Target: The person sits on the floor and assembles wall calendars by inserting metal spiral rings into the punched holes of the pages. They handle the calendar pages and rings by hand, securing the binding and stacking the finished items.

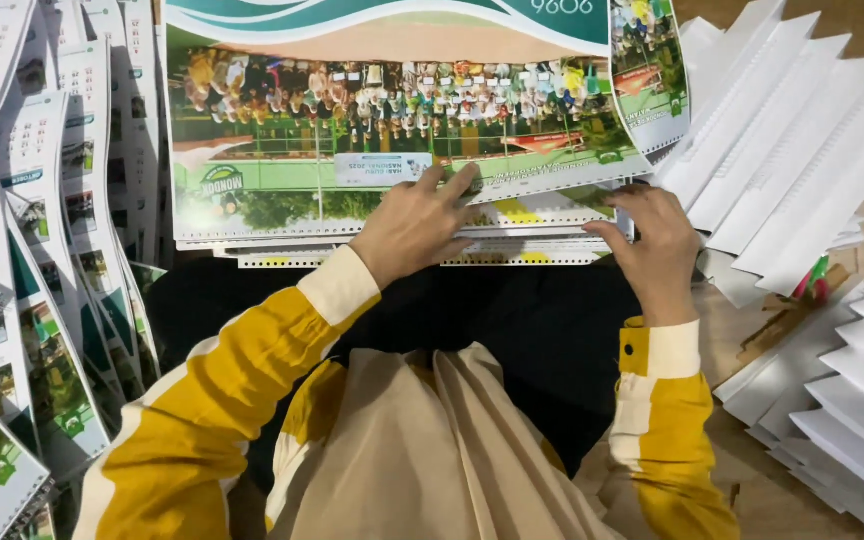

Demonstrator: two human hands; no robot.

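Note:
A stack of large printed calendar sheets (352, 120) with a group photo and a green field lies in front of me, perforated edges toward me. My left hand (414, 222) lies flat on the stack's near edge, fingers spread on the top sheet. At the right corner, my right hand (652, 240) pinches the edges of several sheets (532, 212) between thumb and fingers. Both sleeves are yellow and cream striped.
Fanned rows of printed calendar pages (22, 250) lie overlapped on the left. Fanned white blank sheets (802, 130) lie at the right, with more white sheets (842, 390) lower right. A small red and green object (812, 280) sits between them. A dark cloth covers my lap.

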